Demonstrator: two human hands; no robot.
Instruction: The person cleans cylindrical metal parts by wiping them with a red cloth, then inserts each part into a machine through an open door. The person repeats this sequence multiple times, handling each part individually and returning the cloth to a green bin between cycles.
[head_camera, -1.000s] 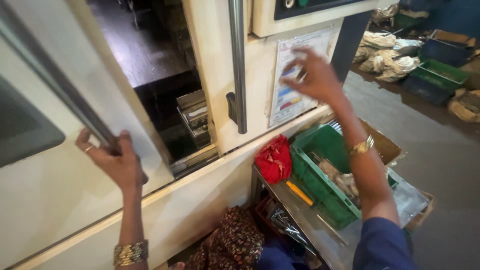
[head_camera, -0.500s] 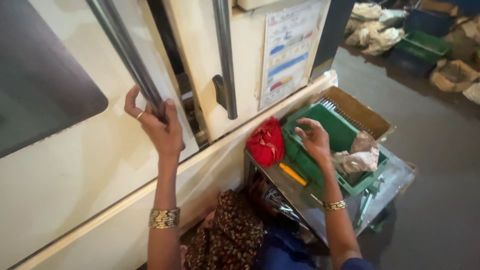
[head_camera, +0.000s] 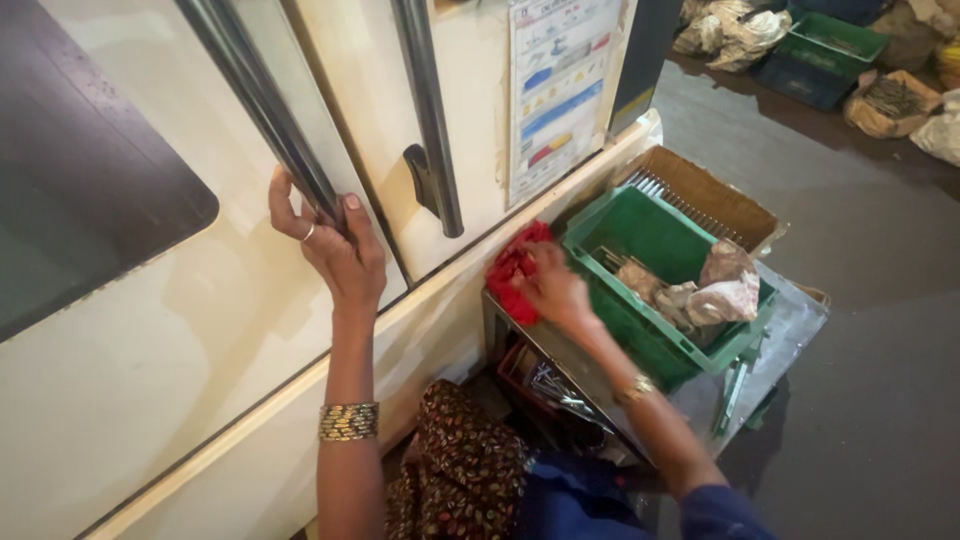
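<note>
My left hand (head_camera: 335, 240) grips the long grey bar handle (head_camera: 262, 100) of a cream sliding machine door (head_camera: 150, 340). The door stands nearly against the neighbouring door, which has its own bar handle (head_camera: 430, 120). My right hand (head_camera: 553, 290) reaches down onto a red cloth (head_camera: 510, 272) on a small metal table (head_camera: 780, 330), left of a green crate (head_camera: 650, 235). The fingers rest on the cloth; whether they grip it is unclear.
The green crate holds metal parts and crumpled rags (head_camera: 715, 290). A cardboard box (head_camera: 715, 195) with metal pieces sits behind it. A poster (head_camera: 555, 90) hangs on the right door. More crates and sacks (head_camera: 820, 45) lie on the dark floor at top right.
The left hand has slid the door shut over the dark machine opening. The right hand came down from the poster, passed over the green crate, and now lies on the red cloth.
</note>
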